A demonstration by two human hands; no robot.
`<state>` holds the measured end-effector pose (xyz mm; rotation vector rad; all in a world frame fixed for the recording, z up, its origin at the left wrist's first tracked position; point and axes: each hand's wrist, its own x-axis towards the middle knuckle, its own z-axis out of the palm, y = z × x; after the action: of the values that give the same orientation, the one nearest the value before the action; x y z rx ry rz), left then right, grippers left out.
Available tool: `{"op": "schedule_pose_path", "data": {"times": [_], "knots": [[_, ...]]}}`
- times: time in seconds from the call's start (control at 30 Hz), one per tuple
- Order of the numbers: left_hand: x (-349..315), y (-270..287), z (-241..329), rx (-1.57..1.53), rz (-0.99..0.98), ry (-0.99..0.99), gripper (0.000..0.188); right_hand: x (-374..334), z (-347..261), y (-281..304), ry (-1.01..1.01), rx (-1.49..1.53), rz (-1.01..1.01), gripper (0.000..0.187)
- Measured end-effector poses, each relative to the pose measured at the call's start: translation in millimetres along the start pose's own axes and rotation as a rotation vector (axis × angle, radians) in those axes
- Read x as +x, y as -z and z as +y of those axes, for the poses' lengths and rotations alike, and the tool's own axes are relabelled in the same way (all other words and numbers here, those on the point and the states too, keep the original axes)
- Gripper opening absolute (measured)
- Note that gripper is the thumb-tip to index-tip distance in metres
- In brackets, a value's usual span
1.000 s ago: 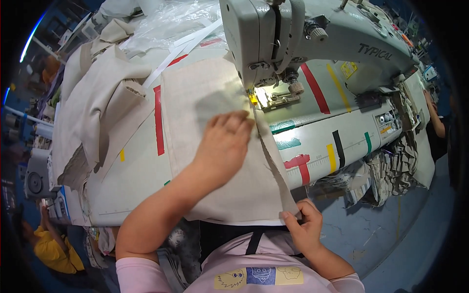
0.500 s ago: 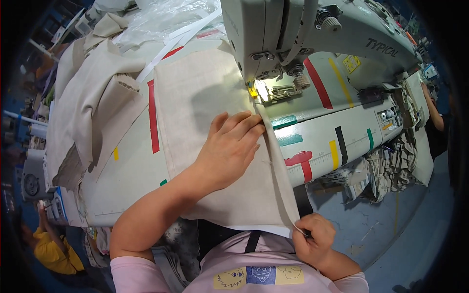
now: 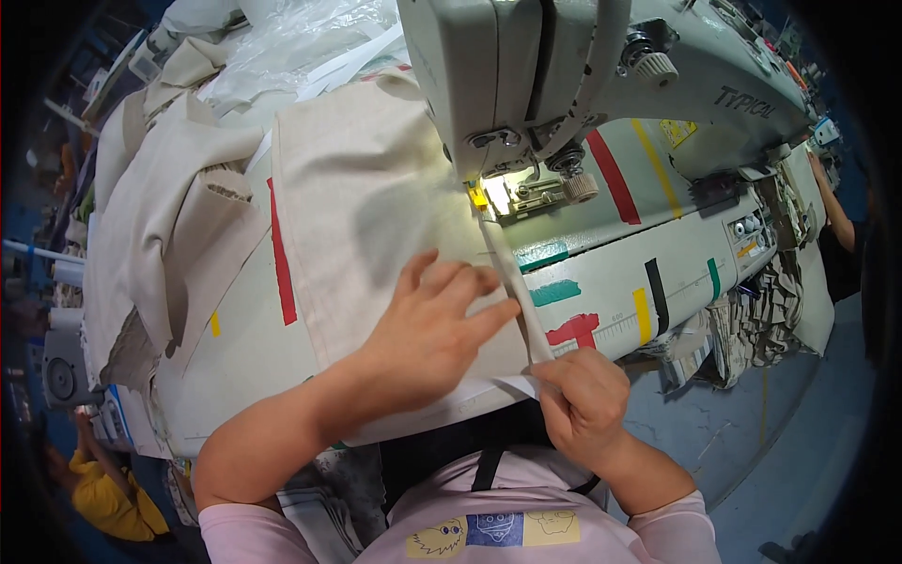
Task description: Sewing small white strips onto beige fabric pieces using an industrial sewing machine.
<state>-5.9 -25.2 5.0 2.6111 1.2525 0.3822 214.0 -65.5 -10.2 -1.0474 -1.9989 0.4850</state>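
Note:
A beige fabric panel (image 3: 348, 188) lies under the head of a grey sewing machine (image 3: 503, 85), its right edge folded over and running beneath the lit presser foot (image 3: 481, 197). My left hand (image 3: 437, 324) is over the panel just left of the fold, fingers apart and bent, with nothing held; whether its fingertips touch the cloth is unclear. At the panel's near right corner, my right hand (image 3: 587, 395) pinches the folded edge between thumb and fingers.
More beige cloth (image 3: 178, 197) is heaped on the table's left side, with clear plastic wrap (image 3: 301, 47) behind it. Coloured tape strips mark the pale tabletop (image 3: 601, 291). Stacked fabric pieces (image 3: 756, 324) hang at the right. A person in yellow (image 3: 117, 493) is at lower left.
The panel has moved away from me under the presser foot, and my right hand has travelled forward with its corner. My left hand has shifted back toward me and its fingers have lifted and spread.

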Motion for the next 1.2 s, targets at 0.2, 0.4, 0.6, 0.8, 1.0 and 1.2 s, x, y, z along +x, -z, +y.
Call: {"op": "schedule_pose_path", "data": {"times": [0.2, 0.4, 0.6, 0.8, 1.0, 1.2], "knots": [[7, -6, -31, 0.158, 0.141, -0.135, 0.037, 31, 9, -15, 0.043, -0.076, -0.007, 0.015], [23, 8, -53, 0.381, 0.231, -0.270, 0.027, 58, 22, -34, 0.078, -0.108, 0.008, 0.014], [22, 12, -36, 0.084, 0.273, 0.069, 0.028, 85, 32, -47, 0.105, -0.237, -0.007, 0.010], [16, -7, -41, -0.140, 0.338, 0.148, 0.028, 92, 33, -51, 0.126, -0.275, -0.060, 0.011], [12, -8, -42, -0.092, 0.304, 0.194, 0.035, 101, 43, -21, -0.011, -0.100, -0.008, 0.025], [9, -6, -48, -0.097, 0.283, 0.202, 0.044, 109, 55, -24, -0.041, -0.342, -0.110, 0.013]]}}
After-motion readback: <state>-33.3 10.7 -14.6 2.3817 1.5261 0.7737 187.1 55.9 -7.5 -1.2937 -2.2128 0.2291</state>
